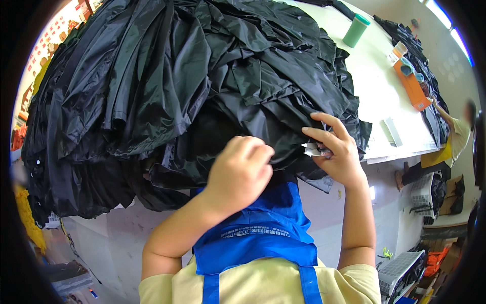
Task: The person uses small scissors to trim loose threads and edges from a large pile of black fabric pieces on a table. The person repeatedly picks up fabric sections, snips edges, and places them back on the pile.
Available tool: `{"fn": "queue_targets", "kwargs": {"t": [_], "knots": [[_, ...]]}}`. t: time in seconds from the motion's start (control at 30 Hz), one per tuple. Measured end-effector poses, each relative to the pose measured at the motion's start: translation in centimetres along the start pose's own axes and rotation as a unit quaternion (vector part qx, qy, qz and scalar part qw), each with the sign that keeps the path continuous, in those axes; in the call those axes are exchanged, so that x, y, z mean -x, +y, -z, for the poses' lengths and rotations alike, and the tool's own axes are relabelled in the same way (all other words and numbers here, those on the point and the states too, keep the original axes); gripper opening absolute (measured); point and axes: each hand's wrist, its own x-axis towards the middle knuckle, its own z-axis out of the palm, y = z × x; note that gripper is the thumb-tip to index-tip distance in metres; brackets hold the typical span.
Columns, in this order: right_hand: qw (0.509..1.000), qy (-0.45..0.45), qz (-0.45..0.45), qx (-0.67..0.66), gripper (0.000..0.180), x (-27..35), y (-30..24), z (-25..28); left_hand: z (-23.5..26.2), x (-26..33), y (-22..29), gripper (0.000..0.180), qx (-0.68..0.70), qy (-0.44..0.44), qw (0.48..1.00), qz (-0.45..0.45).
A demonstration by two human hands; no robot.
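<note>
A big heap of shiny black garments (243,66) covers the near and left part of the table and hangs over its front edge. At the front of the heap, my left hand (240,175) is closed, its curled fingers pinching the edge of the black fabric. My right hand (336,149) is beside it, holding small silver thread snips (315,150) low in the grip, with their pointed tips toward the left. The index and middle fingers of that hand stretch out over the cloth. The snips' handle is mostly hidden by the fingers.
On the white table (385,121) stand a green cylindrical container (356,30) and an orange box (411,86). More black garments (405,38) lie along its far right edge. A co-worker (453,137) is at the right. White crates (402,273) stand on the floor at the lower right.
</note>
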Motion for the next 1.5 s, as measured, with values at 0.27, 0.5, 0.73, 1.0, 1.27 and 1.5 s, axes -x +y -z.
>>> {"fn": "queue_targets", "kwargs": {"t": [0.27,0.5,0.73,1.0,1.27,1.5], "knots": [[0.994,0.012,0.023,-0.106,0.041,-2.0,-3.2,-0.6,4.7,3.4,-0.7,0.015,0.475,0.153,0.827,0.259],[0.970,0.048,0.236,-0.021,0.035,-2.1,-6.4,-1.4,5.0,3.9,-0.6,0.019,0.562,0.198,0.741,0.310],[0.955,0.085,0.284,0.006,0.026,0.8,-5.6,-5.8,4.2,5.6,0.2,0.026,0.614,0.164,0.674,0.377],[0.967,0.060,0.176,-0.173,0.031,2.1,-6.6,-7.9,4.7,6.6,0.5,0.039,0.708,0.181,0.588,0.346],[0.960,0.055,0.070,-0.265,0.037,2.4,-6.7,-7.1,5.7,5.8,1.4,0.054,0.759,0.143,0.524,0.359],[0.970,0.116,0.137,-0.164,0.037,2.0,-7.3,-6.9,5.7,6.0,1.4,0.056,0.775,0.138,0.504,0.356]]}}
